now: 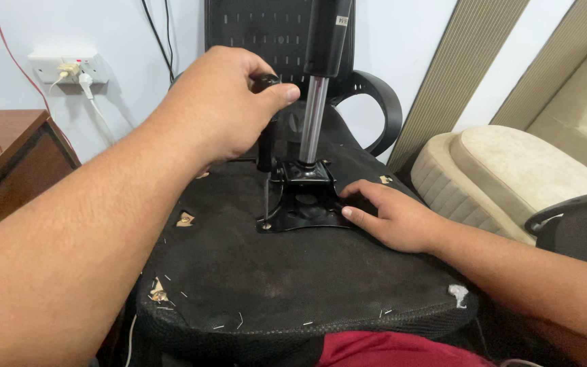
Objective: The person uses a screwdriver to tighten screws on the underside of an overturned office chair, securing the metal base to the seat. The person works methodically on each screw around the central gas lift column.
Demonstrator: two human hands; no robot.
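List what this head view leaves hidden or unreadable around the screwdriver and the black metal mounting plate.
- Black-handled screwdriver: its handle top is wrapped by the left hand.
- Screw head under its tip: too small to make out.
- Black metal mounting plate: its right edge lies under the right hand.
- Chrome gas-lift cylinder: its upper end is cut off by the top edge.
- Black upturned seat underside: its near rim is cut off by the bottom edge.

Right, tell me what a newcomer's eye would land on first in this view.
First, the left hand at centre, closed around the black handle of a screwdriver that stands upright with its tip at a corner of the black metal plate. That plate sits mid-way on the upturned chair seat, a chrome gas cylinder rising from it. The right hand lies flat against the plate's right edge.
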